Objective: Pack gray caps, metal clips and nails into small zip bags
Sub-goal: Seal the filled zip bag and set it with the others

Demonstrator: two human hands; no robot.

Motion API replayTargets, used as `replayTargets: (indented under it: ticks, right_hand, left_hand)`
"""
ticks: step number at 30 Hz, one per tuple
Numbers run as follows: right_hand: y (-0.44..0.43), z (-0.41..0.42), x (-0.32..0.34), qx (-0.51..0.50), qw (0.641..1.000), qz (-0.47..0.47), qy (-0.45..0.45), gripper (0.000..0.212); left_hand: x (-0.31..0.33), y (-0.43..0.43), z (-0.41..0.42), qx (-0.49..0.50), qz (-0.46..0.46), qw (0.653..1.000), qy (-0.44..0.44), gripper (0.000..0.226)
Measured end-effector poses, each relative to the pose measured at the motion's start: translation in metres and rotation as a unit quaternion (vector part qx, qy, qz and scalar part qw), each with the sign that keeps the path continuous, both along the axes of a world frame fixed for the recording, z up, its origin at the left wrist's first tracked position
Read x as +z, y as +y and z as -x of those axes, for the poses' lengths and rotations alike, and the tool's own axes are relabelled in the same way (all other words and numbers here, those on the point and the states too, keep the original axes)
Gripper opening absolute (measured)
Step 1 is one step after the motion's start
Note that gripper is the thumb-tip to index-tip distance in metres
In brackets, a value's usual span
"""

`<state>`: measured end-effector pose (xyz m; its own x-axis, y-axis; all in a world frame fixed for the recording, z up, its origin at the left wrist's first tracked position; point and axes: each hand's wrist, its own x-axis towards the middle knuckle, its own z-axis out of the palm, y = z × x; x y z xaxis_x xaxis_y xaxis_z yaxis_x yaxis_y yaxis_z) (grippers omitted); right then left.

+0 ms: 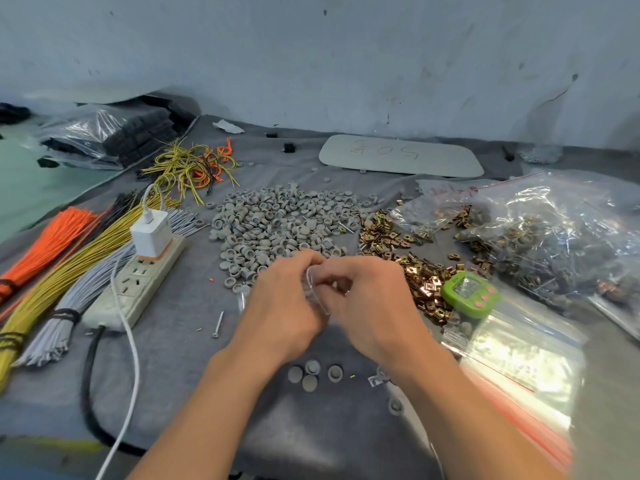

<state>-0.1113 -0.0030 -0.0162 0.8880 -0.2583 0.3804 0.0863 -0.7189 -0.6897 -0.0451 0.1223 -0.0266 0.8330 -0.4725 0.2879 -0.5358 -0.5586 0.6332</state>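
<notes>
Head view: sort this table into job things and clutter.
Job: heap of round gray plastic caps; brass-coloured metal clips; loose steel nail; small clear zip bag pinched by left hand and right hand; stack of empty red-strip zip bags.
Clutter: white power strip; white charger; green round timer; bundled yellow wires.

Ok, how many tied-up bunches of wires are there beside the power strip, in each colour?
Orange wire bundle: 1
Yellow wire bundle: 1
Gray wire bundle: 1
Total: 3
The black wires behind them show no tie, so they are not counted.
</notes>
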Motion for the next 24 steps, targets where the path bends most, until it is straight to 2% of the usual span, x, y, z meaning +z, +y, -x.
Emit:
replayTargets:
  ticks: [3, 5, 7, 9, 10, 12, 14, 15, 19, 24]
  right_hand:
    - [0.003, -0.002, 0.0, 0.029, 0.995, -0.091, 0.014, 0.017]
    - [0.001, -0.001, 0.002, 0.022, 0.988, -0.149, -0.018, 0.022]
    - [-0.004, -0.002, 0.004, -0.023, 0.984, -0.164, -0.063, 0.025]
    - [-0.013, -0.002, 0.003, -0.1, 0.982, -0.141, -0.072, 0.024]
    - [-0.017, -0.002, 0.002, -0.129, 0.983, -0.122, -0.045, 0.022]
    - [-0.023, -0.002, -0.001, -0.133, 0.987, -0.048, 0.076, 0.019]
    - [-0.023, -0.002, -0.008, -0.093, 0.972, 0.042, 0.212, 0.03]
    - [-0.021, -0.003, -0.01, -0.078, 0.962, 0.069, 0.251, 0.036]
    - [-0.017, -0.006, -0.009, -0.067, 0.954, 0.104, 0.274, 0.018]
    - [-0.015, -0.005, -0.005, -0.093, 0.947, 0.128, 0.279, 0.024]
  left_hand:
    - [0.0, 0.0, 0.002, -0.01, 0.012, 1.0, 0.004, 0.033]
    - [0.0, 0.001, 0.0, 0.004, 0.039, 0.999, 0.025, 0.035]
    - [0.0, 0.003, -0.002, 0.031, 0.075, 0.996, 0.043, 0.036]
    - [0.002, 0.003, -0.005, 0.055, 0.115, 0.99, 0.056, 0.036]
    - [0.003, 0.004, -0.006, 0.063, 0.139, 0.986, 0.064, 0.035]
    - [0.006, 0.007, -0.008, 0.075, 0.197, 0.975, 0.077, 0.034]
    - [0.009, 0.008, -0.007, 0.087, 0.231, 0.966, 0.073, 0.033]
    - [0.01, 0.008, -0.007, 0.091, 0.237, 0.965, 0.069, 0.035]
    - [0.011, 0.007, -0.004, 0.094, 0.225, 0.968, 0.062, 0.037]
    - [0.006, 0.005, -0.006, 0.093, 0.193, 0.976, 0.037, 0.037]
